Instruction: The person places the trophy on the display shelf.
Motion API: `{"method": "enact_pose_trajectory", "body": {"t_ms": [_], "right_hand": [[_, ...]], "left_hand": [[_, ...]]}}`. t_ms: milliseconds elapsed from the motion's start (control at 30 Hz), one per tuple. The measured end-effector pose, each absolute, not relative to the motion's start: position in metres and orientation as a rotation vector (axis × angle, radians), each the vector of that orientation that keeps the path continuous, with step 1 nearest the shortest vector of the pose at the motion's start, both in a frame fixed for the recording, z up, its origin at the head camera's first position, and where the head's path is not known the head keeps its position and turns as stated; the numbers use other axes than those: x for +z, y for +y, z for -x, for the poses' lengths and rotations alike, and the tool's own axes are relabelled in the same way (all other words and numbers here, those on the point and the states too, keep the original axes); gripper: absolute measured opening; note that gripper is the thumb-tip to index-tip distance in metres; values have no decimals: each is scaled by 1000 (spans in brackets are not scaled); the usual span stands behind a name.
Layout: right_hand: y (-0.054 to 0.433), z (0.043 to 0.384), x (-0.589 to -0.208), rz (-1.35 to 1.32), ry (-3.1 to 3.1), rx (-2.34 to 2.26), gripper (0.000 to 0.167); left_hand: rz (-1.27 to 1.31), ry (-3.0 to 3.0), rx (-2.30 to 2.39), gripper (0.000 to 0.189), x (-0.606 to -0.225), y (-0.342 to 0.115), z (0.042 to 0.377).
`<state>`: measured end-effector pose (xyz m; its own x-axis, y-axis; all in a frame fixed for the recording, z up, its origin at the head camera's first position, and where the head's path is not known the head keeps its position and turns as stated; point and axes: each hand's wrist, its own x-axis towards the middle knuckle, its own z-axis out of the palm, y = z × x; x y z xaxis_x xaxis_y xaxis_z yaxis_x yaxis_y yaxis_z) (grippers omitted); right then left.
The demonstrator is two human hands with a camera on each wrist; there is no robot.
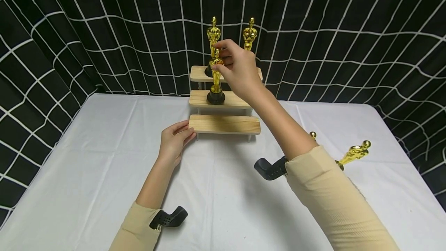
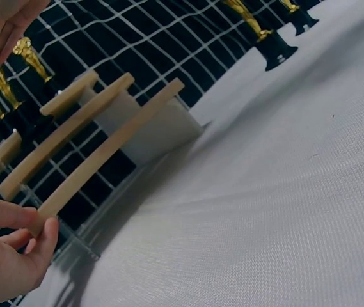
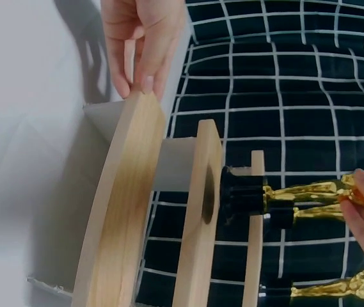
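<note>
My right hand pinches a gold statuette by its upper body, thumb and fingertips on either side. The statuette is upright, and its black base is right at the middle board of a three-step wooden stand. At the stand's lower left, my left hand grips the end of the lowest board between thumb and fingers, also seen in the left wrist view. Behind the right hand, a second gold statuette and a third statuette stand on the top board.
On the white-covered table, another gold statuette stands to the right, with one more mostly behind the right sleeve. A black curtain with white grid lines hangs behind the stand and along both sides.
</note>
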<state>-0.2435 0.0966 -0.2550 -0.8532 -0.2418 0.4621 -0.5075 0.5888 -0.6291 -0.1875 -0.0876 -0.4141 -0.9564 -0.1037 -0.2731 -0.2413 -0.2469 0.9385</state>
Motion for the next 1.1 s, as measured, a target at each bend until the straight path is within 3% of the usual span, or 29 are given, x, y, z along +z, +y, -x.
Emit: {"method": "enact_pose_trajectory", "body": {"t_ms": [1100], "right_hand": [[86, 262, -272, -616, -2516, 1126, 48]], "left_hand": [[421, 1854, 2390, 43, -414, -88, 187]]}}
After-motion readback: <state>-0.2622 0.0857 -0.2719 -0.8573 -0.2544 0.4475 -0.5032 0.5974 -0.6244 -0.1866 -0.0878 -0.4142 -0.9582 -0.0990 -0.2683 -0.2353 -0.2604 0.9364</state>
